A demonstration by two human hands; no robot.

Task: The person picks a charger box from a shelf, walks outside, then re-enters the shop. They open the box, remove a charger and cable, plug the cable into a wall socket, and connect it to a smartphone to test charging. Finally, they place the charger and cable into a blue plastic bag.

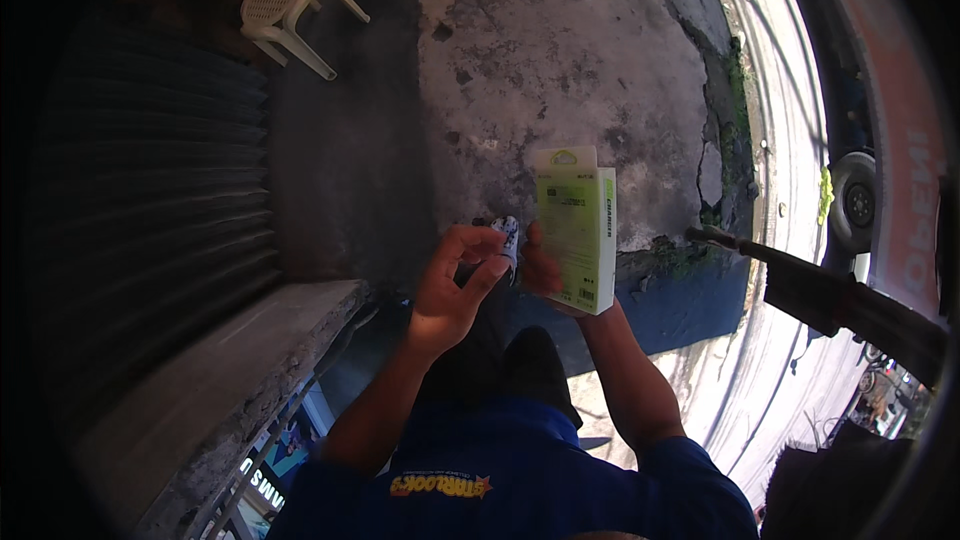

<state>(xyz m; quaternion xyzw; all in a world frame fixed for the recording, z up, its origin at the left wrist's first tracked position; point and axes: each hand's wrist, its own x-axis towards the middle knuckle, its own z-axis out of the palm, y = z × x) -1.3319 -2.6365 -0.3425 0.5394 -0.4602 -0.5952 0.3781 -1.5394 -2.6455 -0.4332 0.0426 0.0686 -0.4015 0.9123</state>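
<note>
My right hand point(541, 262) grips a flat green-and-white retail box point(572, 235) from below and behind. The box stands upright with its hang tab at the top, and its printed panel and white side edge show. Thumb and fingers of my left hand point(458, 275) curl toward each other, just left of the box. At their tips is a small whitish, dark-speckled thing point(508, 234), partly covered by the thumb. What it is I cannot make out. The left hand and the box are apart.
A cream plastic stool point(290, 10) stands at the far left by a corrugated shutter point(170, 170). Rough concrete ground point(570, 50) lies ahead. A ledge point(230, 360) runs along the near left. To the right are a dark metal bar point(800, 285) and a vehicle wheel point(856, 202).
</note>
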